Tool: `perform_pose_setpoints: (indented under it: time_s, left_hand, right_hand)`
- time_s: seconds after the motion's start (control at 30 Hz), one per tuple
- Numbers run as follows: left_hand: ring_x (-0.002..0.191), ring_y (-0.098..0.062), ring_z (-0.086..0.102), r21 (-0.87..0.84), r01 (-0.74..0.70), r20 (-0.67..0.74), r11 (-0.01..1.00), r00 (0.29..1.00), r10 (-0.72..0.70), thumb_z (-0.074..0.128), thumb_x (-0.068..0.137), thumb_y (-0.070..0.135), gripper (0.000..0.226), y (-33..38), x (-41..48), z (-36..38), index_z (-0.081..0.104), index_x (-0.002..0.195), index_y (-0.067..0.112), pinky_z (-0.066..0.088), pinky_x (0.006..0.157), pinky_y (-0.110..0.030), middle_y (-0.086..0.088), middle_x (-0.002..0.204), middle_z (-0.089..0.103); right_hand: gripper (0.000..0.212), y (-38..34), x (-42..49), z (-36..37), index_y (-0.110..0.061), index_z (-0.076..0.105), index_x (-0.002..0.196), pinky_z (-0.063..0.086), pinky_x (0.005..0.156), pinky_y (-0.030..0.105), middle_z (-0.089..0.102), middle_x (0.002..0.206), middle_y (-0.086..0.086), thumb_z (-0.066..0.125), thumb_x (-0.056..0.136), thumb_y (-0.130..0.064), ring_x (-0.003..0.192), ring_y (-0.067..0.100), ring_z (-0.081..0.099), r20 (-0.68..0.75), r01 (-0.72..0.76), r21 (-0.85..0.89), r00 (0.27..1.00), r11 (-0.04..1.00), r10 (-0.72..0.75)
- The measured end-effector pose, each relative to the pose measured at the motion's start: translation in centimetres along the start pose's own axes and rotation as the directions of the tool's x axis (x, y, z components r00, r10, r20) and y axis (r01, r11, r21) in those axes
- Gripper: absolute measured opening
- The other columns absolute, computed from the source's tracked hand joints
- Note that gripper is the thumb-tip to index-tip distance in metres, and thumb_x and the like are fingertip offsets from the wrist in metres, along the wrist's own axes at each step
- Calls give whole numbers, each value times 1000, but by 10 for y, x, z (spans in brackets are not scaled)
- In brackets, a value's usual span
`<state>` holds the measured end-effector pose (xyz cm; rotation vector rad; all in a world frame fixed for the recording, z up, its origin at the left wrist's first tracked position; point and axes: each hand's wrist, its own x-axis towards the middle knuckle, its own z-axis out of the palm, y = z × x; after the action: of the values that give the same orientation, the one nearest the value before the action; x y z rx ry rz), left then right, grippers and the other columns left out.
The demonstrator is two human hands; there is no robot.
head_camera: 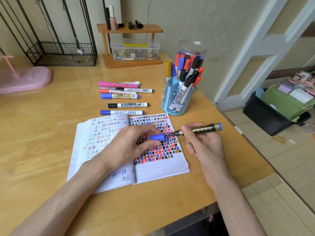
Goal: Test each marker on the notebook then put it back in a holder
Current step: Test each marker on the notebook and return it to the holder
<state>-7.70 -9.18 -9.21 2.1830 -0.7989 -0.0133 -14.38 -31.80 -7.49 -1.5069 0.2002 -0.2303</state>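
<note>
An open lined notebook [162,166] lies on the wooden table, its right page thick with blue, red and black test marks. My right hand [202,142] grips an uncapped black-and-gold marker [201,129] with a blue end, tip pointing left just above the marked page. My left hand [134,142] rests on the notebook and pinches the marker's blue cap [157,137], its opening a short gap from the tip. A blue compartment holder [177,97] with several markers stands behind the notebook. A clear jar [191,53] behind it holds more markers.
Several capped markers [126,96] lie in a row on the table [42,133] beyond the notebook. A wooden shelf [131,46] with a plastic box, a wire basket [64,53] and a pink stand [23,77] sit at the back. The table's right edge drops to the floor.
</note>
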Motion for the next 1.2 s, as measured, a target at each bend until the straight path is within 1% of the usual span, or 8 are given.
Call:
perform_pose_setpoints:
  time_s: [0.07,0.13,0.23,0.4,0.7,0.83,1.0,1.2]
  left_hand:
    - [86,8,65,-5,3,1,1000,1000,-3,71,93,48,29,-1,1,-1,71,116,31,46,74,-12,22,98,74]
    - [92,3,68,-9,3,7,1000,1000,-3,70,93,50,31,-2,0,-1,71,117,31,54,81,-24,20,101,75]
    - [90,-3,69,-18,-5,1,1000,1000,5,66,93,54,33,-2,-1,-1,70,116,33,56,81,-33,18,99,75]
    - [75,-16,66,-47,-14,-25,999,1000,13,60,99,56,30,-2,0,-1,69,114,32,53,71,-35,13,86,73]
    - [69,-14,59,-40,-28,-20,999,999,27,60,99,46,24,5,-1,-2,69,114,29,44,61,-22,14,81,66]
    - [70,-14,60,-47,-37,-16,998,999,36,61,99,45,26,8,-2,-4,71,115,28,47,63,-24,13,82,68]
    - [80,-11,70,-53,-11,-35,999,999,9,62,99,42,27,9,-3,-6,74,117,25,56,74,-38,11,92,76]
    - [83,-11,72,-47,-10,-40,999,999,8,60,98,45,31,14,-4,-8,76,116,26,57,76,-35,13,93,77]
  right_hand:
    - [16,1,0,3,-11,73,98,37,51,20,51,65,3,77,94,-26,56,14,41,16,-4,5,1000,1000,4]
    - [15,2,0,6,-13,75,97,39,53,21,56,69,7,75,95,-28,57,14,45,40,-21,17,999,1000,20]
    - [25,2,-1,9,-5,74,101,38,49,18,61,73,12,69,98,-29,53,16,48,100,-49,31,994,998,46]
    - [22,-2,-1,10,-6,74,104,36,47,20,72,74,10,68,98,-27,51,16,56,110,-21,-20,994,1000,23]
    - [19,1,2,6,-5,77,98,42,51,22,77,78,12,73,94,-23,51,12,57,92,14,-54,996,998,-9]
    - [24,3,0,9,-11,80,100,48,55,25,79,82,12,76,86,-31,60,18,66,158,37,-55,987,998,-27]
    - [23,6,1,8,-8,79,103,54,62,25,78,83,13,76,86,-23,70,21,71,175,84,-20,981,996,-79]
    - [21,10,0,10,-4,78,104,58,72,25,78,82,16,75,87,-16,76,20,75,178,123,-1,976,992,-121]
